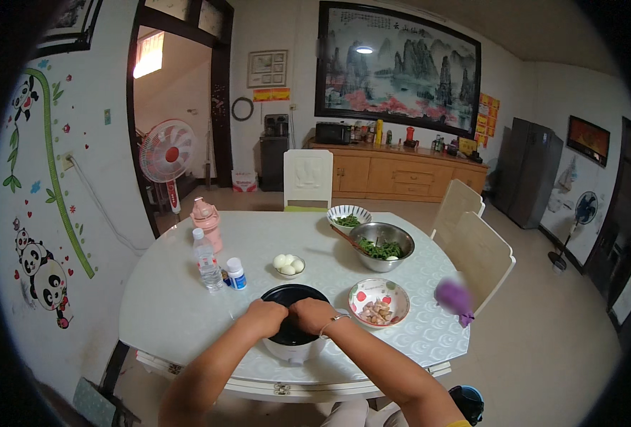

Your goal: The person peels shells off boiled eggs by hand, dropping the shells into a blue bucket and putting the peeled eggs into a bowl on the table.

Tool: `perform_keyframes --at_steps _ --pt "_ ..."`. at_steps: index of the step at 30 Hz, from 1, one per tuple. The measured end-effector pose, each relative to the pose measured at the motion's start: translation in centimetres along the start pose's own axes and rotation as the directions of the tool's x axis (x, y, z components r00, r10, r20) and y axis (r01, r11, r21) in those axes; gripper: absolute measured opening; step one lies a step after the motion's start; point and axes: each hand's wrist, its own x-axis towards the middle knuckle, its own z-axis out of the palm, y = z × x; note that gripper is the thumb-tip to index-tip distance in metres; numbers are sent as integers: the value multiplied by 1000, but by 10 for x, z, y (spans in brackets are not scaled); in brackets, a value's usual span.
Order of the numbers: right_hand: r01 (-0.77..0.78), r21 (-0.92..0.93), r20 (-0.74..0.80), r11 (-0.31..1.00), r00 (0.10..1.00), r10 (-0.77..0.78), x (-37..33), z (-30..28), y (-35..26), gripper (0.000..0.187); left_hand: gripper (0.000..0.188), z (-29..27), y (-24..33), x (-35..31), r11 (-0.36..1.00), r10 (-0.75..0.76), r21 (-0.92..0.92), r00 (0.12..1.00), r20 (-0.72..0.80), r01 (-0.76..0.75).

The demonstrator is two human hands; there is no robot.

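Both my hands reach into a round white cooking pot (294, 352) with a black inside, at the table's near edge. My left hand (267, 318) is curled over the left part of its opening, knuckles up. Close beside it, my right hand (311, 314) bends down into the pot, a bracelet (328, 324) on its wrist. Both hands look closed; their fingertips, and whatever they hold, are hidden. Just right of the pot, a patterned bowl (402, 299) contains several small pinkish-brown pieces (377, 313). Behind the pot, peeled eggs (287, 265) fill a small dish.
A steel bowl (390, 266) with leafy greens and a striped bowl (359, 211) of greens stand at the back right. On the left are a water bottle (207, 263), a white-capped pill bottle (236, 274) and a pink flask (207, 224). Purple cloth (454, 297) lies at the right edge.
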Motion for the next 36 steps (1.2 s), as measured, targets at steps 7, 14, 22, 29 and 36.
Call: perform_keyframes --at_steps 7,14,22,29,36 --pt "382 242 -355 892 890 -284 -18 -14 14 16 16 -2 -8 -19 993 37 -87 910 -413 -80" --pt "136 109 -289 985 952 -100 -35 -27 10 19 21 2 -10 -39 974 -6 -185 804 -595 -129" --pt "164 500 -560 850 810 173 -48 25 42 31 45 5 -9 -47 859 -418 -408 884 -209 309" --pt "107 701 -420 705 861 287 -45 25 28 33 42 26 -36 -32 819 -433 -529 843 -318 221" --pt "145 833 -353 534 882 312 -37 35 18 38 34 30 -67 -20 796 -474 -558 817 -329 237"
